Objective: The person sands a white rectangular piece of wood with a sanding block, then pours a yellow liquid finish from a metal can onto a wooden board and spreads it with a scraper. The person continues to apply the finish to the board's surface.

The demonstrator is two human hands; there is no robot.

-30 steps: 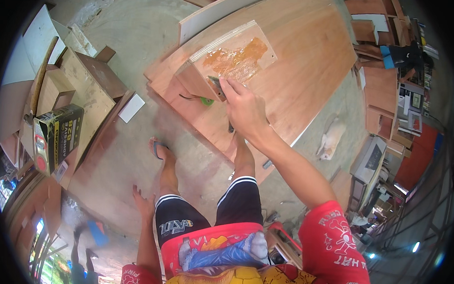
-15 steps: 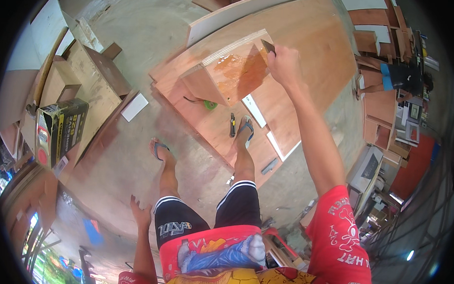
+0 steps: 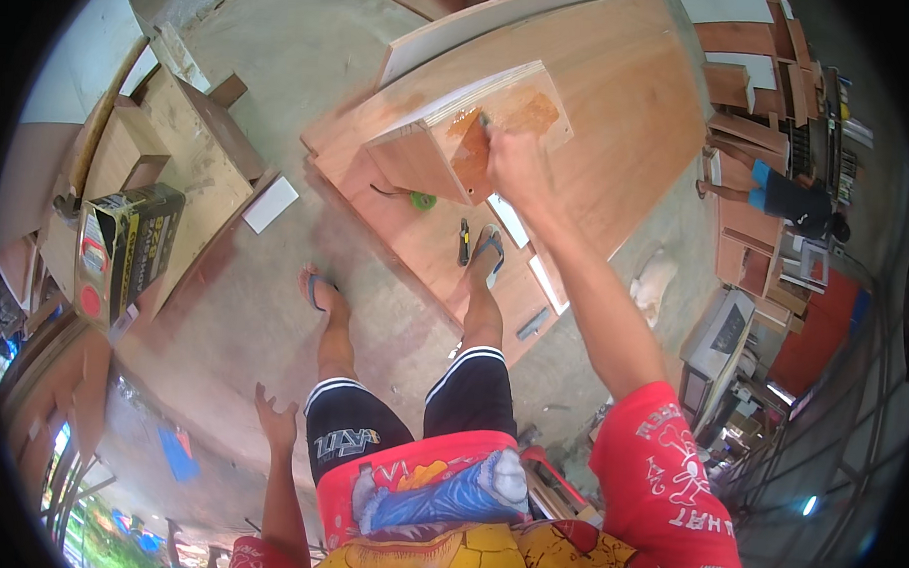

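Note:
A small plywood box piece (image 3: 407,157) stands on a large plywood sheet (image 3: 621,110), with wet amber glue (image 3: 537,107) smeared over its upper face. My right hand (image 3: 519,164) is closed on a thin spreader (image 3: 485,122), mostly hidden by the fingers, pressed to that face. My left hand (image 3: 278,413) hangs beside my left leg, empty, fingers apart. A utility knife (image 3: 464,240) lies by my right foot, a green roll (image 3: 423,200) under the box piece.
At left, an adhesive can (image 3: 140,268) and hammer (image 3: 69,205) sit on plywood boxes (image 3: 205,125). A co-worker (image 3: 793,201) is at the stacked boards (image 3: 732,83) on the right. A white dog (image 3: 655,281) lies on the floor (image 3: 291,78) beside the sheet.
My right hand swept up to the right along the glued face, then came back leftward to its middle. The co-worker at the right has shifted downward in the picture.

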